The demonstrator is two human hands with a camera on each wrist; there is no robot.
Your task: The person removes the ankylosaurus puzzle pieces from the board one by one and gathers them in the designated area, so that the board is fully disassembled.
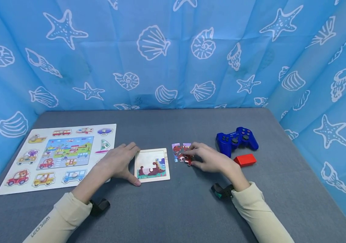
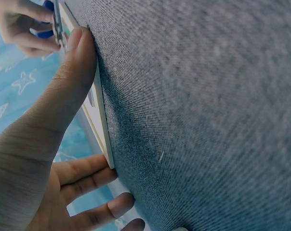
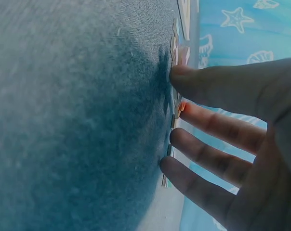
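Right, you've got the small wooden puzzle tray mid-surface, partly filled along its near and right sides. Your left hand spans its left side, thumb at the near corner, fingers at the far, gripping it. Loose puzzle pieces just right of the tray; your right hand over them, fingers spread and softly bent, touching; can't tell whether one is pinched. Farther right: blue game controller, red block on its near side. Left: large vehicle board. Blue seashell curtain beyond the grey surface.
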